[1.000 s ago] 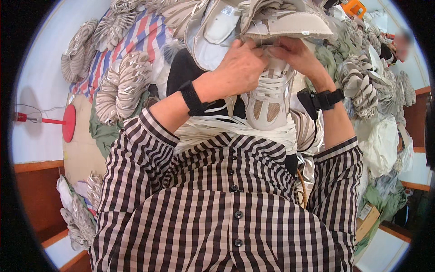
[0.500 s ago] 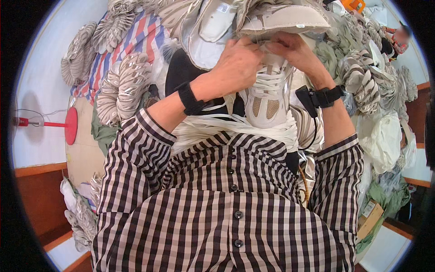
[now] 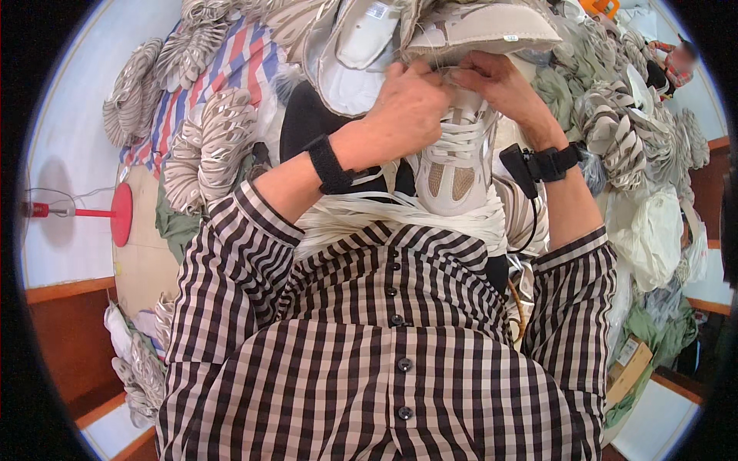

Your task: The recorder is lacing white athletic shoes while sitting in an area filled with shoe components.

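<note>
A beige and white shoe upper (image 3: 453,180) lies in front of me with its toe toward my body. White shoelaces (image 3: 460,144) cross its front in rows. At its top end, my left hand (image 3: 411,104) is closed with fingertips pinched. My right hand (image 3: 500,84) pinches close beside it, and a thin pale strand of lace shows between the two. What exactly lies under the fingertips is partly hidden. Just beyond the hands rests another beige shoe upper (image 3: 484,32). A white-lined upper (image 3: 346,77) sits to the left. Loose white laces (image 3: 384,219) lie across my lap.
Bundled beige shoe parts (image 3: 211,150) lie at left, some on a striped sheet (image 3: 246,69). More bundles (image 3: 615,138), a white plastic bag (image 3: 649,230) and green cloth (image 3: 557,96) are at right. A red round-based stand (image 3: 121,215) is far left. Another person (image 3: 680,65) is far right.
My left hand has shifted slightly right, and its wrist has turned a little. The right hand stays almost in place, still pinching beside it. The shoe upper has barely moved.
</note>
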Demonstrator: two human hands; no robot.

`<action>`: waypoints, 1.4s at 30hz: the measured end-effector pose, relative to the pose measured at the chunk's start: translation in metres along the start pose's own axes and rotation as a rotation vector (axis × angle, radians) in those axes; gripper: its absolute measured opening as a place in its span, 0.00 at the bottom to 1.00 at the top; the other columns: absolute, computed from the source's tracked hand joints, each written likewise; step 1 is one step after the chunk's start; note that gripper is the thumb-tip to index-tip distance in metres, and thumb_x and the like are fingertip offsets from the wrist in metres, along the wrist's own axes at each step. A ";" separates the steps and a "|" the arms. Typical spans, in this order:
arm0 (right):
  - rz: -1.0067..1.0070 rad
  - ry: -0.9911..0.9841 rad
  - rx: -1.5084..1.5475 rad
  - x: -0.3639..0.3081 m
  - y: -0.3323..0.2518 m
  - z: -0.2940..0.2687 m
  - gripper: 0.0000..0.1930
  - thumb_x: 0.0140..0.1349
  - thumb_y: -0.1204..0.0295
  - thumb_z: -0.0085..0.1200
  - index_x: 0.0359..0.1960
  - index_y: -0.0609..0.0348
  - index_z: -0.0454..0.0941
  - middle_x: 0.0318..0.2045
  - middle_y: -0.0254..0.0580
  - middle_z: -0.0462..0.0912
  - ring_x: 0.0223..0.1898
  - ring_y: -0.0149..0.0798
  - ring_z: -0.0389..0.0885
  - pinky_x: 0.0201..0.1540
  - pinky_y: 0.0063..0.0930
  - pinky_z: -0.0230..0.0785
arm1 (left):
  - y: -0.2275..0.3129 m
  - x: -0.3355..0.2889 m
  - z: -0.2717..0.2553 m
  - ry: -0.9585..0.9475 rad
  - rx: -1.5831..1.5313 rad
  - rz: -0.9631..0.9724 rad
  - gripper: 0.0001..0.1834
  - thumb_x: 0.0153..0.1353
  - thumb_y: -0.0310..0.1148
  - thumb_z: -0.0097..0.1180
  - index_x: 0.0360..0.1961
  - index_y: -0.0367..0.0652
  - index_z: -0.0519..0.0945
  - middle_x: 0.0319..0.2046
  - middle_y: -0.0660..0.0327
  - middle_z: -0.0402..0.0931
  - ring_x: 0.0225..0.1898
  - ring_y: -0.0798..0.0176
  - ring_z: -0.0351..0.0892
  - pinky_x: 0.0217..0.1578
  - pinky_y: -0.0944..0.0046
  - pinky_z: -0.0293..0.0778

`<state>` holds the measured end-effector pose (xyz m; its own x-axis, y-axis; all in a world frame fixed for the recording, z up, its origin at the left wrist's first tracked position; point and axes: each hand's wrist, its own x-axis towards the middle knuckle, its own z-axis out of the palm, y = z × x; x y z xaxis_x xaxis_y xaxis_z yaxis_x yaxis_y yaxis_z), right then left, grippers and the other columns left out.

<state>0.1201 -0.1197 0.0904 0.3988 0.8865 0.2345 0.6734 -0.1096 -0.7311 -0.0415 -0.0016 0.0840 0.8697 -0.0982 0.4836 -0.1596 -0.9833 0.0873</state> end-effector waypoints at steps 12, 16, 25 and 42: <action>0.030 0.000 0.128 -0.008 -0.003 -0.004 0.13 0.58 0.65 0.57 0.37 0.64 0.79 0.29 0.42 0.80 0.33 0.33 0.74 0.40 0.29 0.67 | 0.001 0.002 0.015 0.152 -0.017 0.077 0.05 0.52 0.32 0.56 0.28 0.43 0.77 0.32 0.61 0.75 0.43 0.55 0.69 0.41 0.52 0.62; 0.011 -0.001 0.121 -0.010 0.000 -0.006 0.13 0.58 0.65 0.56 0.37 0.64 0.79 0.29 0.41 0.80 0.32 0.33 0.73 0.39 0.30 0.67 | -0.005 -0.001 0.005 0.168 -0.143 0.084 0.05 0.51 0.32 0.56 0.26 0.41 0.77 0.30 0.59 0.74 0.41 0.53 0.70 0.41 0.52 0.64; 0.029 0.025 0.134 -0.010 -0.005 -0.002 0.14 0.58 0.64 0.56 0.35 0.64 0.79 0.28 0.41 0.80 0.31 0.34 0.72 0.38 0.29 0.66 | 0.007 -0.001 0.017 0.094 0.011 -0.059 0.05 0.51 0.31 0.54 0.26 0.40 0.77 0.35 0.58 0.73 0.46 0.52 0.68 0.46 0.53 0.62; 0.049 0.052 0.229 -0.017 -0.008 -0.001 0.14 0.60 0.64 0.55 0.38 0.64 0.79 0.31 0.34 0.80 0.34 0.27 0.72 0.39 0.23 0.65 | -0.014 0.023 -0.006 -0.118 -0.434 -0.306 0.32 0.44 0.41 0.62 0.51 0.38 0.71 0.44 0.44 0.75 0.48 0.43 0.73 0.49 0.56 0.69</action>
<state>0.1089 -0.1348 0.0927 0.4629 0.8578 0.2232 0.4962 -0.0422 -0.8672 -0.0221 0.0105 0.0992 0.9491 0.1417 0.2813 -0.0474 -0.8188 0.5722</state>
